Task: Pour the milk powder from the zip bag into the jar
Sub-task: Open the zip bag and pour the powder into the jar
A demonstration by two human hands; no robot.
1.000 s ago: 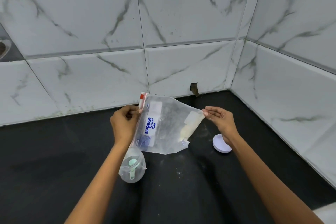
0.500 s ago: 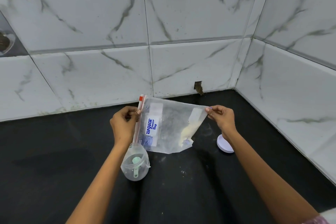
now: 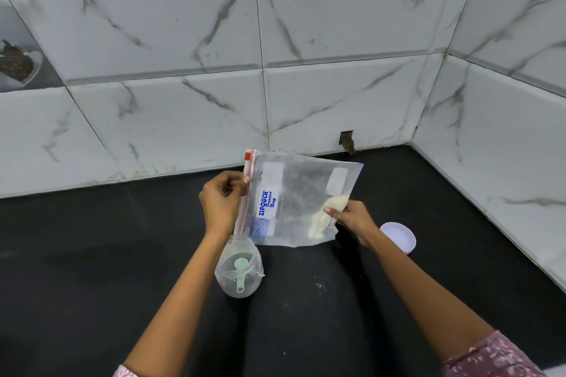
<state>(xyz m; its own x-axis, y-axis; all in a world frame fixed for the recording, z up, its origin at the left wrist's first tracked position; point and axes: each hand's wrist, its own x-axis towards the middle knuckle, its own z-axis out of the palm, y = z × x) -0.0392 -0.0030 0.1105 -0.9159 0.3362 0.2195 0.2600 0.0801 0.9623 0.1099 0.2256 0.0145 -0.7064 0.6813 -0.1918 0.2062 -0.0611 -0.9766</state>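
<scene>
— Where is the zip bag (image 3: 294, 202) right now?

— Held up above the dark surface (image 3: 92, 254), stretched between both hands. The left hand (image 3: 222, 200) pinches the zipper edge, with the red slider just above its fingertips. The right hand (image 3: 352, 219) grips the opposite side low down, fingers closed on the plastic right where the milk powder (image 3: 324, 217) has gathered in a pale clump.

— And the jar (image 3: 239, 268)?

— Directly below the left hand, just beside that wrist, standing open on the surface. The bag's lower zipper corner hangs right over its mouth. A pale green scoop (image 3: 240, 272) lies inside it.

— Anything near the right hand?

— A round white lid (image 3: 398, 237) lies flat on the surface just beyond its wrist, apart from the jar. A few specks of powder dot the surface between the two forearms.
</scene>
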